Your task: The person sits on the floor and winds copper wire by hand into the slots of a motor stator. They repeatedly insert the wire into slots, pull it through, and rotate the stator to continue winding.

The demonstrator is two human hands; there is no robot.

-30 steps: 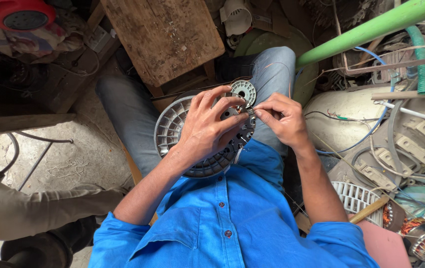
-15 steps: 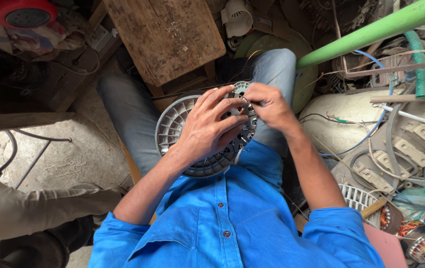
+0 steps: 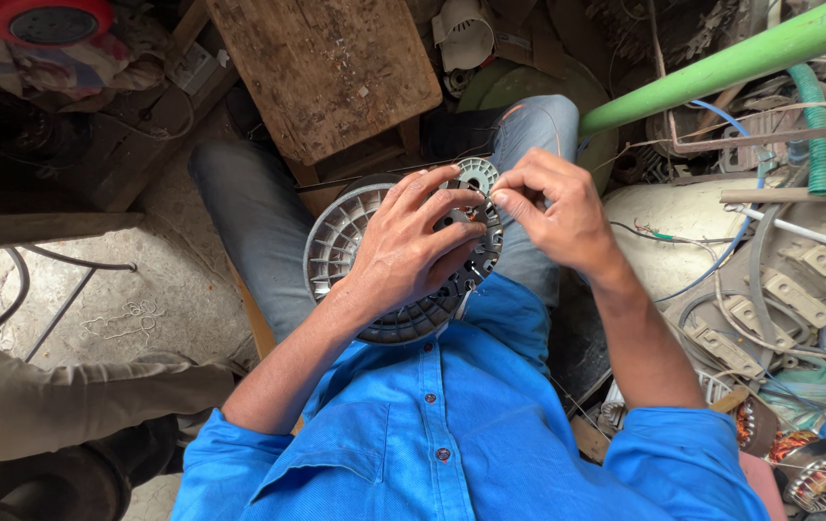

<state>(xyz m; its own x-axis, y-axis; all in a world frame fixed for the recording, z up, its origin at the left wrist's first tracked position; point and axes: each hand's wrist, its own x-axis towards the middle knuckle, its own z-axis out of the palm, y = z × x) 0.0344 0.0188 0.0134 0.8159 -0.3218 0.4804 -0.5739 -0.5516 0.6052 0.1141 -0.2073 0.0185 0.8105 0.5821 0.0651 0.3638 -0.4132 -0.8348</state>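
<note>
A worn wooden board [image 3: 326,72] lies ahead, a green pipe [image 3: 731,63] slants right, copper-wound coil [image 3: 823,482] sits low right.

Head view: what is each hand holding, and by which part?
The left hand lies spread over the face of the round ribbed motor housing on the lap. The right hand pinches something thin at the hub; what, cannot be told.

The ribbed round housing [image 3: 341,246] looks like dull grey cast metal. The board [image 3: 321,68] is rough, stained wood. The pipe [image 3: 731,60] is smooth green plastic; the shirt [image 3: 432,434] is matt blue cloth.
</note>
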